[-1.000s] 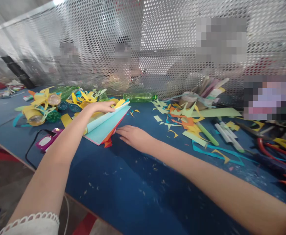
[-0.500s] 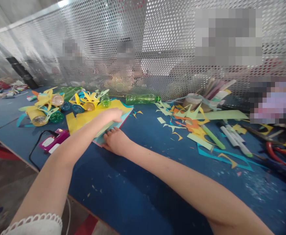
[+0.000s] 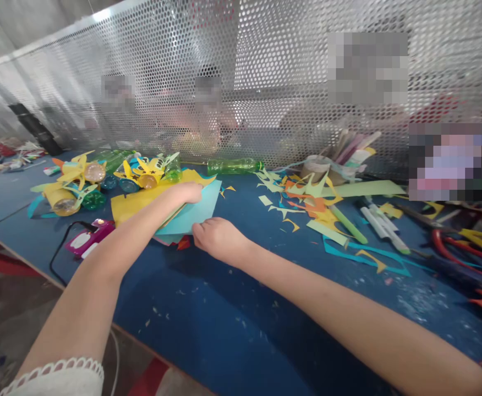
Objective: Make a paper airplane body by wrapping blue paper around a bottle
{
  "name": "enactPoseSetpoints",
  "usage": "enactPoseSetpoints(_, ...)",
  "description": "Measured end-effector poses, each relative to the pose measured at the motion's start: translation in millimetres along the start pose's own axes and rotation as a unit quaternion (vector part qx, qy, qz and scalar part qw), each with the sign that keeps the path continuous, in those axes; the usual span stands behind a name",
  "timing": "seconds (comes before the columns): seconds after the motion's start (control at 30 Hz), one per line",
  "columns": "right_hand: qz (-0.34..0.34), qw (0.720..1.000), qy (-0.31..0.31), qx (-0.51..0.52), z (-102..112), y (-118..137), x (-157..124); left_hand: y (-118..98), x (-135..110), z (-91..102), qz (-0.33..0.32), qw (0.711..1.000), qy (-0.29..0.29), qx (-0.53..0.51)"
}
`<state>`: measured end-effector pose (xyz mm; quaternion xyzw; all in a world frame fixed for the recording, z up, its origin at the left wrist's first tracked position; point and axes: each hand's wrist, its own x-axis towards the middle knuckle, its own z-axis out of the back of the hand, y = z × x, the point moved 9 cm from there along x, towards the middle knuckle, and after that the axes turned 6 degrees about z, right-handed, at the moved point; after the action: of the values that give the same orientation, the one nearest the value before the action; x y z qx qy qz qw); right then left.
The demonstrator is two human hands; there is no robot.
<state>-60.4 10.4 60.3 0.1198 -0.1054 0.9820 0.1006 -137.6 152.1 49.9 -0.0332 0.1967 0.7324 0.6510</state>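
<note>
A stack of coloured paper sheets (image 3: 142, 206) lies on the blue table (image 3: 233, 308), yellow on the left. My left hand (image 3: 185, 193) rests on the stack with fingers curled over the sheets, holding them down. My right hand (image 3: 216, 239) is closed on the near edge of a light blue sheet (image 3: 195, 212) that sticks out to the right of the stack. An orange scrap (image 3: 182, 242) shows under the stack's near corner.
Yellow and green bottle crafts (image 3: 80, 181) stand left of the stack, and a pink device with a black cable (image 3: 88, 237) lies near the table edge. A green bottle (image 3: 235, 165) lies by the perforated metal screen (image 3: 241, 77). Paper scraps, markers (image 3: 383, 223) and pliers (image 3: 464, 250) cover the right.
My left hand pressed the lifted sheets down flat. My right hand went to the stack's near edge, then drew back to the right with the light blue sheet sliding out.
</note>
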Motion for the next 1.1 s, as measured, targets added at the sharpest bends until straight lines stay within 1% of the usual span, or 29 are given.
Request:
enactPoseSetpoints(0.1,0.025,0.995,-0.089,-0.025,24.3,2.2,-29.3,0.9,1.9,-3.0,0.003,1.000,-0.001,0.005)
enactPoseSetpoints(0.13,0.028,0.994,-0.103,-0.027,28.3,3.3,-42.1,1.2,2.6,-4.0,0.003,1.000,-0.004,0.006)
enactPoseSetpoints(0.17,0.029,0.993,-0.109,-0.023,30.1,4.3,-55.8,1.3,3.2,-4.9,0.003,1.000,-0.007,0.006)
enactPoseSetpoints(0.23,0.034,0.995,-0.096,-0.007,27.3,7.5,-83.6,1.1,4.6,-6.4,-0.001,1.000,-0.012,0.005)
enactPoseSetpoints(0.3,0.019,0.994,-0.103,0.002,26.9,7.4,-110.4,0.6,6.2,-7.9,-0.006,1.000,-0.013,0.004)
enactPoseSetpoints(0.37,0.009,0.994,-0.109,0.012,26.5,6.9,-131.0,0.5,7.5,-8.6,-0.009,1.000,-0.010,0.001)
enactPoseSetpoints(0.43,-0.004,0.994,-0.107,0.028,24.9,4.8,-142.5,1.5,8.1,-7.8,-0.012,1.000,-0.008,-0.005)
enactPoseSetpoints(0.5,-0.017,0.994,-0.100,0.037,22.5,3.0,-144.3,3.8,7.4,-5.5,-0.014,1.000,-0.006,-0.012)
enactPoseSetpoints(0.57,-0.022,0.995,-0.093,0.028,21.0,4.3,-137.1,7.7,5.7,-2.4,-0.014,1.000,-0.003,-0.019)
enactPoseSetpoints(0.63,-0.016,0.996,-0.091,0.010,21.3,8.9,-122.4,12.4,3.6,0.7,-0.013,1.000,0.000,-0.025)
enactPoseSetpoints(0.7,-0.013,0.996,-0.088,-0.007,22.4,14.1,-102.4,16.1,1.6,3.4,-0.011,0.999,0.003,-0.032)
enactPoseSetpoints(0.83,-0.037,0.997,-0.059,-0.027,20.4,17.9,-56.0,18.4,-1.6,8.3,-0.010,0.999,0.004,-0.043)
enactPoseSetpoints(0.9,-0.028,0.999,-0.034,-0.014,14.2,22.4,-33.3,18.0,-2.9,10.5,-0.009,0.999,0.006,-0.044)
enactPoseSetpoints(1.0,-0.013,1.000,-0.014,0.011,5.3,27.3,-4.7,16.9,-4.9,13.7,-0.012,0.999,0.009,-0.043)
enactPoseSetpoints(1.03,-0.015,1.000,-0.008,0.023,2.2,27.0,2.9,16.3,-5.5,14.6,-0.014,0.999,0.010,-0.042)
enactPoseSetpoints(1.1,-0.041,0.997,0.005,0.058,-3.1,21.2,13.3,15.0,-6.4,15.1,-0.019,0.999,0.014,-0.039)
